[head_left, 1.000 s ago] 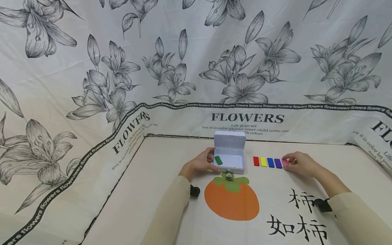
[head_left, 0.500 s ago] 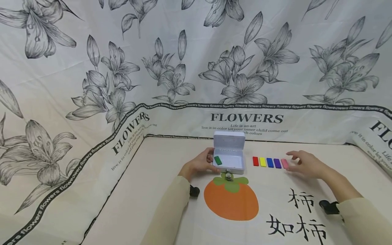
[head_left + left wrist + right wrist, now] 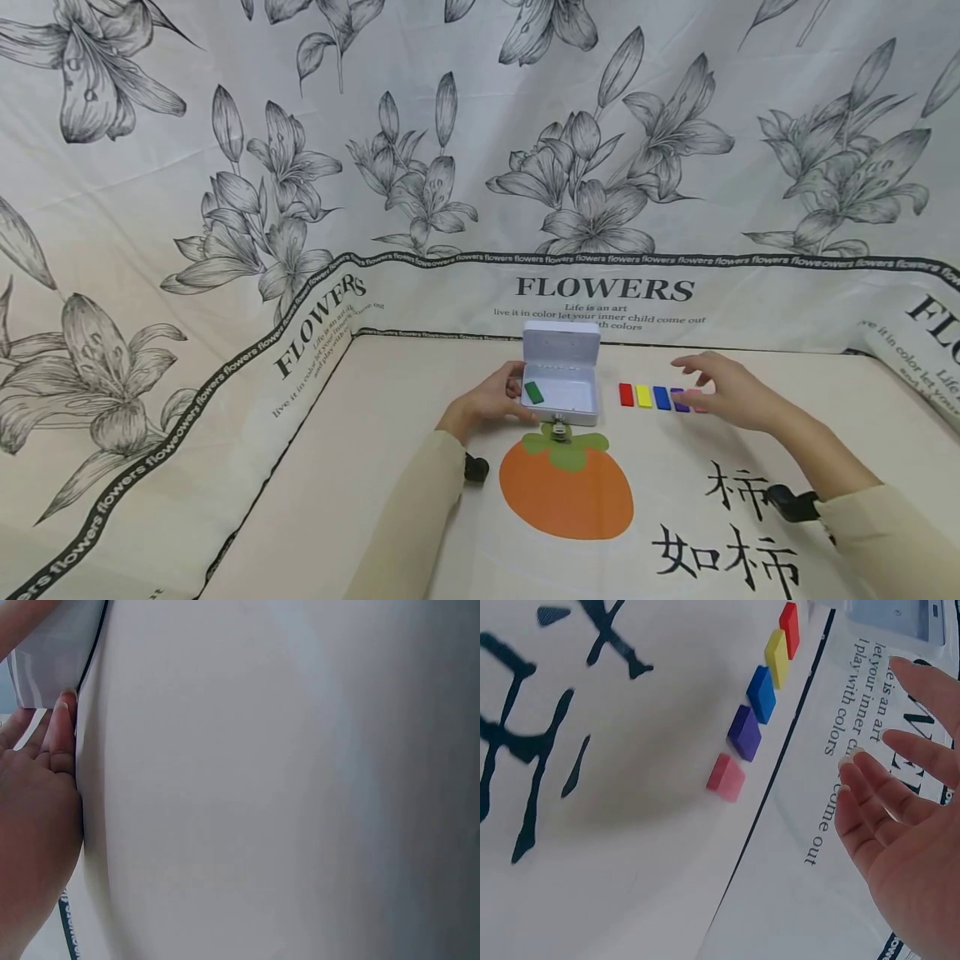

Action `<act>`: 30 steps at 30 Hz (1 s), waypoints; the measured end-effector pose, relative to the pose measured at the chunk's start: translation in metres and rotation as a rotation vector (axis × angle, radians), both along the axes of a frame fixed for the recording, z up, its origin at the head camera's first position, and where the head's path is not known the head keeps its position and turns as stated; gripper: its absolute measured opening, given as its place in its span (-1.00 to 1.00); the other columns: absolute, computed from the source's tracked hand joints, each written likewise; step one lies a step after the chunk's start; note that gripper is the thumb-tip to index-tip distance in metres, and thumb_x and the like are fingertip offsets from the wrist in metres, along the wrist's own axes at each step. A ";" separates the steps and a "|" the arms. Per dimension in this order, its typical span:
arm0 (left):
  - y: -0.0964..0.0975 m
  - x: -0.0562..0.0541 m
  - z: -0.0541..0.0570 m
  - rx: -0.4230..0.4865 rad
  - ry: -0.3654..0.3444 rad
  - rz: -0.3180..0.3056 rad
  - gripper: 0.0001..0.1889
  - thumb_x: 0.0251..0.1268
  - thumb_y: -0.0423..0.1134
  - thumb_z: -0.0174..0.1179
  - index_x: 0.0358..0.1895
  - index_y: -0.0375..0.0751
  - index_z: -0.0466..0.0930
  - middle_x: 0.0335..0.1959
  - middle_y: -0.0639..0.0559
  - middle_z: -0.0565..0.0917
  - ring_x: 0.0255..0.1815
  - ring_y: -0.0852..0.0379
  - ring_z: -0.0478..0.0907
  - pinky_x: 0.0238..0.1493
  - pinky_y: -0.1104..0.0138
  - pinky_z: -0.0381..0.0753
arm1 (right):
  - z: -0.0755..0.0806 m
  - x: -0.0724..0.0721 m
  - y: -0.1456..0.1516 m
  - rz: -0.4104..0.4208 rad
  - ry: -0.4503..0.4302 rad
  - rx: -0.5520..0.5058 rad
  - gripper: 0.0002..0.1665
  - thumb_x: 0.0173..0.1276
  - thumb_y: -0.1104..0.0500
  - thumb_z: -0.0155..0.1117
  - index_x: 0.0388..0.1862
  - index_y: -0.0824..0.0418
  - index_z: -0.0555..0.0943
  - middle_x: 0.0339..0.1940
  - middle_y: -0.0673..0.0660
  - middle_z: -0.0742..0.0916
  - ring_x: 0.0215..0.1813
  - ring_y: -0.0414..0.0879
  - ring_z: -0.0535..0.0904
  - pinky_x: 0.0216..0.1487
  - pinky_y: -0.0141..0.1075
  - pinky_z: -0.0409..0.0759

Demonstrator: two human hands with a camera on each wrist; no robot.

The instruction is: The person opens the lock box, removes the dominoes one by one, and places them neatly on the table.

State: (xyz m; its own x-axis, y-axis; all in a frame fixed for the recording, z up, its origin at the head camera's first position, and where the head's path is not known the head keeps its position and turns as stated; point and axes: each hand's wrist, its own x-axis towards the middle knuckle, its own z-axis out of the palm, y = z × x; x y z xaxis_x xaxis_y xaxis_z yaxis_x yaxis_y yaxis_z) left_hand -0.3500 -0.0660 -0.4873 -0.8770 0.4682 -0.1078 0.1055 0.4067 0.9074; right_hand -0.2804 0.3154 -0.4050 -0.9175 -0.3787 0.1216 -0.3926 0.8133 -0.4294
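Observation:
My left hand [image 3: 489, 398] grips the left side of a small white hinged box [image 3: 576, 392], its thumb along the front corner. The box's lid stands up, and a metal clasp [image 3: 560, 429] hangs at the front. Inside, at the left, lies a green block [image 3: 533, 392]. To the right of the box, a row on the table holds red [image 3: 626, 395], yellow [image 3: 644, 396], blue [image 3: 662, 398], purple [image 3: 745, 735] and pink [image 3: 727, 778] blocks. Over the purple and pink end hovers my right hand [image 3: 731, 396], fingers spread and holding nothing.
The pale tabletop cloth carries a printed orange persimmon [image 3: 567, 492] in front of the box and black characters [image 3: 727, 554] to its right. A flower-printed curtain [image 3: 420, 192] rises behind the table and along its left side.
My right hand has let go of the pink block, drawn back a little to the right, then moved left above the row's end. The left hand and box have stayed put.

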 end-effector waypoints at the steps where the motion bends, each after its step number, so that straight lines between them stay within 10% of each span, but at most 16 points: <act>1: 0.000 0.000 0.000 0.000 0.000 0.001 0.06 -0.08 -0.35 0.64 0.54 -0.11 0.19 -0.01 -0.02 0.47 0.01 0.10 0.37 0.13 0.25 0.40 | 0.000 0.000 -0.004 0.005 0.004 -0.006 -0.28 0.34 0.04 0.47 0.32 0.43 0.48 0.11 0.42 0.63 0.00 0.16 0.58 -0.16 -0.16 0.59; 30: -0.001 -0.003 -0.001 0.002 0.021 -0.015 0.03 -0.07 -0.36 0.63 0.52 -0.13 0.20 -0.10 0.01 0.45 -0.06 0.15 0.36 0.08 0.32 0.39 | -0.022 -0.023 -0.109 0.244 0.012 -0.189 -0.46 0.37 0.16 0.42 0.21 0.44 0.57 0.05 0.36 0.67 -0.07 0.14 0.60 -0.10 0.00 0.62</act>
State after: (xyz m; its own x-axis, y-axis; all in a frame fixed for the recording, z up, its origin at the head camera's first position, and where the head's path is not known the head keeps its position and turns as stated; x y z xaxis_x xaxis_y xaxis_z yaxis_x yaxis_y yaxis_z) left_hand -0.3533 -0.0666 -0.4883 -0.8717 0.4820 -0.0886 0.1307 0.4030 0.9058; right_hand -0.3037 0.2068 -0.4272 -0.8003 -0.5574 0.2208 -0.5723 0.6006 -0.5583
